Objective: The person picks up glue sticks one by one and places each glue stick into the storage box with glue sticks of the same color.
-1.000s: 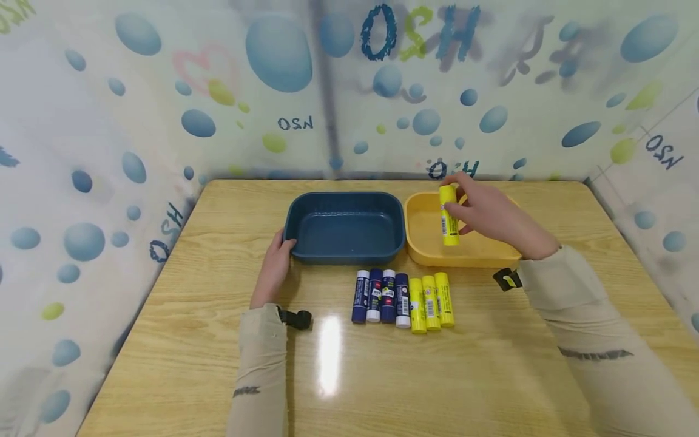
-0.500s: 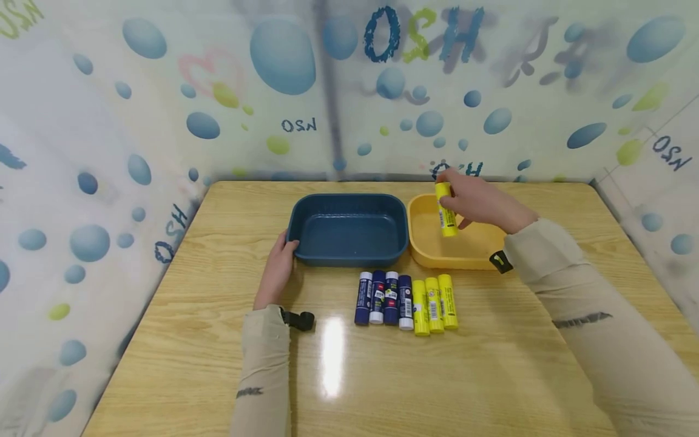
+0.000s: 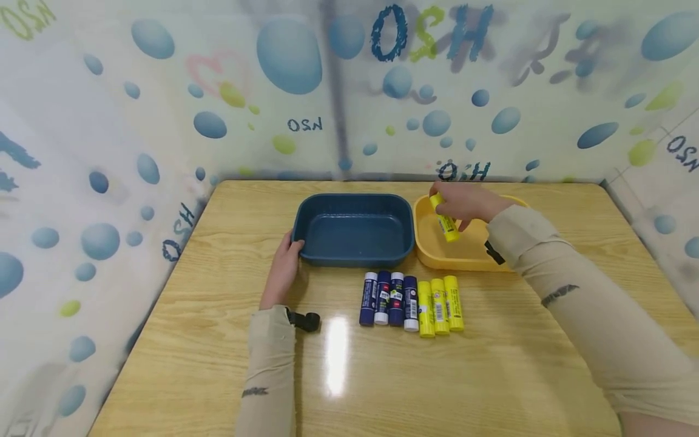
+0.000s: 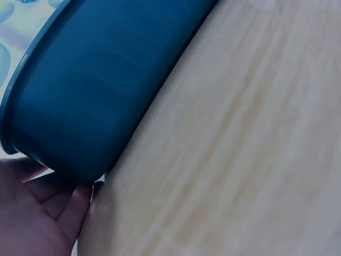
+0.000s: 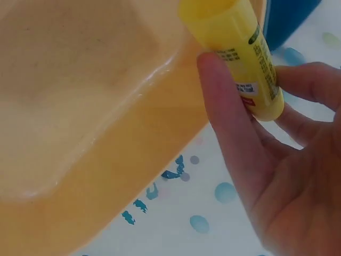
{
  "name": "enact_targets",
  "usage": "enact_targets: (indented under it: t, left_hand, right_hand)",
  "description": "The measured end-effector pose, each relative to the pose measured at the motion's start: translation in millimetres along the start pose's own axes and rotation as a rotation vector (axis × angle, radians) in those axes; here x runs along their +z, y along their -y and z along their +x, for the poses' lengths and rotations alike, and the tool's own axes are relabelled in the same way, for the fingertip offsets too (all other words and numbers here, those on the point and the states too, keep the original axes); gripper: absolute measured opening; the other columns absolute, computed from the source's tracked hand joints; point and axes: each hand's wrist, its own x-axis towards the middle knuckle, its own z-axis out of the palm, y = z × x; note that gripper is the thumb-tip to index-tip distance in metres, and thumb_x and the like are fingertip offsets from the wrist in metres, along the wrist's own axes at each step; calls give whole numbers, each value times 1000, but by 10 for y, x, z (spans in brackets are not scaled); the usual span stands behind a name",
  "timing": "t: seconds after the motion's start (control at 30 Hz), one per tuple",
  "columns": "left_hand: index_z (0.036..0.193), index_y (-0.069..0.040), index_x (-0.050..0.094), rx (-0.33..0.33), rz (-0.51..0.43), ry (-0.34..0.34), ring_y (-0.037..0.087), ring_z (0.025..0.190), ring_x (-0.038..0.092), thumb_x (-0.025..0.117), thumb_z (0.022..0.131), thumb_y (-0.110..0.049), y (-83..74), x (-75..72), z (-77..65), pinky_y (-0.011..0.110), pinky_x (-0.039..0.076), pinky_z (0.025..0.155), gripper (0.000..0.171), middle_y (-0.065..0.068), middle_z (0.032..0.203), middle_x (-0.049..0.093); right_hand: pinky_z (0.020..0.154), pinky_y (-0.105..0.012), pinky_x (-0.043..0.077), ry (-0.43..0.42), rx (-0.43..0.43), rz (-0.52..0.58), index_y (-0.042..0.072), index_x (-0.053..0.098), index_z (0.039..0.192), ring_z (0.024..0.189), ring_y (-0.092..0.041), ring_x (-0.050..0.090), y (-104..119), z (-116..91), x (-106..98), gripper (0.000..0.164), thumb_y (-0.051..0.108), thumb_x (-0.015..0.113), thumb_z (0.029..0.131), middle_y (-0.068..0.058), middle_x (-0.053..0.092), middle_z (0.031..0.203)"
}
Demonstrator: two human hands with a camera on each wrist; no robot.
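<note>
My right hand (image 3: 464, 201) grips a yellow glue stick (image 3: 449, 227) by its upper part, tilted over the yellow bin (image 3: 437, 263). In the right wrist view, the thumb and fingers lie on opposite sides of this glue stick (image 5: 234, 48). My left hand (image 3: 284, 267) holds the left end of the dark blue bin (image 3: 355, 263), thumb at the rim. In the left wrist view, its fingertips bend against the lower outer wall of the blue bin (image 4: 106, 90). In front of the bins lie several dark blue glue sticks (image 3: 383, 297) and three yellow glue sticks (image 3: 438, 306), side by side.
Both bins stand side by side near the back of the wooden table (image 3: 382, 388). Behind the table rises a patterned wall covering (image 3: 349, 109) with blue and green spots. A strap with a black device (image 3: 306, 321) sits at the left wrist.
My right hand has shifted slightly left and lower over the yellow bin, and the glue stick in it has become more tilted. The left hand keeps its hold on the blue bin.
</note>
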Motion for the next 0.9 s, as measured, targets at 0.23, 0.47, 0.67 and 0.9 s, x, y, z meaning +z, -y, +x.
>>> enact_targets:
  t: [0.23,0.47,0.67,0.9]
  left_hand:
    - [141,-17,27,-17,-27,16,16,131,20,36,95,-27,-179,1,-135,36,17,106,48,1,143,26]
    - [141,-18,28,-23,-19,5,16,131,21,37,95,-28,-131,-14,-114,37,17,106,48,1,143,27]
    - [139,-23,32,-7,-9,-14,12,129,24,39,94,-33,40,-14,4,34,19,105,47,-4,141,31]
    - [139,-22,33,-3,-9,-25,13,128,25,39,93,-32,20,-13,-13,34,19,105,47,-2,140,32]
  right_hand:
    - [60,-33,53,128,58,14,2,30,127,81,-27,59,29,115,8,41,12,43,90,-19,50,104]
    - [62,-35,53,214,94,60,1,28,128,84,-28,59,46,201,26,42,9,43,90,-20,47,112]
    - [67,-38,52,268,97,72,-1,29,128,85,-28,59,38,264,52,42,8,45,90,-21,49,110]
    - [71,-40,51,234,104,58,-2,31,128,84,-28,57,-5,394,126,46,12,49,88,-20,52,104]
